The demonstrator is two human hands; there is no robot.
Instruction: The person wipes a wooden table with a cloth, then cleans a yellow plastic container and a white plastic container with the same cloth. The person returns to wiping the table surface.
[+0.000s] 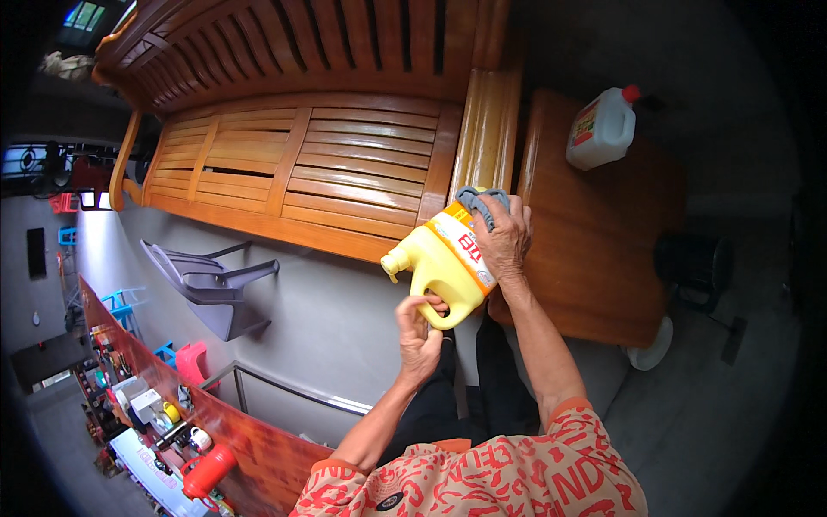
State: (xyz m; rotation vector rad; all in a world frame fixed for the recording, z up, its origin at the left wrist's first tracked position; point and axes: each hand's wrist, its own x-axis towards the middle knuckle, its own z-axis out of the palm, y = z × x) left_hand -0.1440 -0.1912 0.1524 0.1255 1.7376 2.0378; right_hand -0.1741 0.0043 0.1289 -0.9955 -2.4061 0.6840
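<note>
A yellow plastic jug [424,255] with an orange and white label is tilted on its side in front of me, its neck pointing left and its handle toward me. My left hand [419,334] is closed with its fingers hooked through the jug's handle. In my right hand [504,239] is a grey cloth [482,204], pressed against the label near the jug's base. The fingers of that hand curl over the cloth, so part of it is hidden.
A slatted wooden bench [362,164] stands ahead. To the right, a wooden side table [577,250] bears a white jug with a red cap [603,129]. A grey plastic chair [207,289] is at left. Various items crowd a reddish table [250,431] at lower left.
</note>
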